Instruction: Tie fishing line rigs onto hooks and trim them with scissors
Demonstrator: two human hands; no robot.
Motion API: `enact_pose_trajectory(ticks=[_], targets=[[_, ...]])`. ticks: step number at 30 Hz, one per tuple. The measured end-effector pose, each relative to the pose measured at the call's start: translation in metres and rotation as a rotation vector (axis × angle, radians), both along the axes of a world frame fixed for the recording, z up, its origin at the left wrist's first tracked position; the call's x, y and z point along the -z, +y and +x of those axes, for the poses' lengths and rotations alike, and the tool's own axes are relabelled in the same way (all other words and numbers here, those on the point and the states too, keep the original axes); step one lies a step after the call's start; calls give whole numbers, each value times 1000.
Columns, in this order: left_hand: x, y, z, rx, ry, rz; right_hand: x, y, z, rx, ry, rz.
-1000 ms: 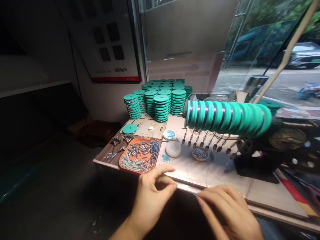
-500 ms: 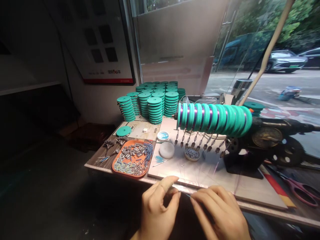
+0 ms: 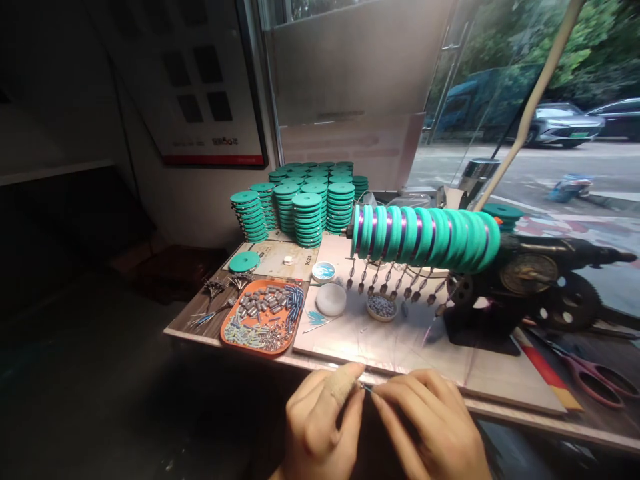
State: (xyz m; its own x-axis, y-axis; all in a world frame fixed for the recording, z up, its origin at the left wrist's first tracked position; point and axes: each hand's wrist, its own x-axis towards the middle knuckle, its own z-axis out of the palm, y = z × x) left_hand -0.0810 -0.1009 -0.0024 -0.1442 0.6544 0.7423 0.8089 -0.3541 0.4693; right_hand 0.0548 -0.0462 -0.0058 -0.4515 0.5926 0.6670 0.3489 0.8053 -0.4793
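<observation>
In front of the table edge, my left hand (image 3: 325, 417) is closed in a pinch, with a tape-like wrap around one finger. A tiny shiny piece shows at its fingertips, too small to name. My right hand (image 3: 430, 420) pinches a thin blue piece (image 3: 367, 387), and the fingertips of both hands almost meet around it. Beyond the hands, a row of green foam spools (image 3: 425, 233) wound with purple line sits on a black hand-cranked machine (image 3: 530, 273). Short leaders with metal weights (image 3: 384, 289) hang below the spools.
An orange tray (image 3: 225, 333) holds grey weights, blue and pale tubes and small metal parts. Near it stand a bowl of small beads (image 3: 383, 307), a white round lid (image 3: 331, 300) and a dish of blue pieces (image 3: 324, 271). Stacked green spools (image 3: 307, 220) rise behind; scissors (image 3: 595, 387) lie right.
My two hands have drawn closer together, and less of the thin blue piece shows between them. The whole view has shifted slightly.
</observation>
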Motion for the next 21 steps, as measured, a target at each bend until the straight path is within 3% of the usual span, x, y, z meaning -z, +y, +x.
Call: enact_pose_trajectory(ticks=[7, 12, 16, 19, 21], targets=[[4, 4, 3, 69, 78, 123, -1, 2, -2, -24, -17, -128], [12, 9, 5, 71, 102, 145, -4, 11, -3, -18, -102, -84], [13, 5, -1, 60, 42, 60, -3, 20, -1, -7, -147, -4], [-9, 9, -11, 49, 63, 45, -1, 21, 6, -37, -148, 56], [-41, 23, -16, 37, 115, 75, 1, 19, 10, -47, -138, 66]])
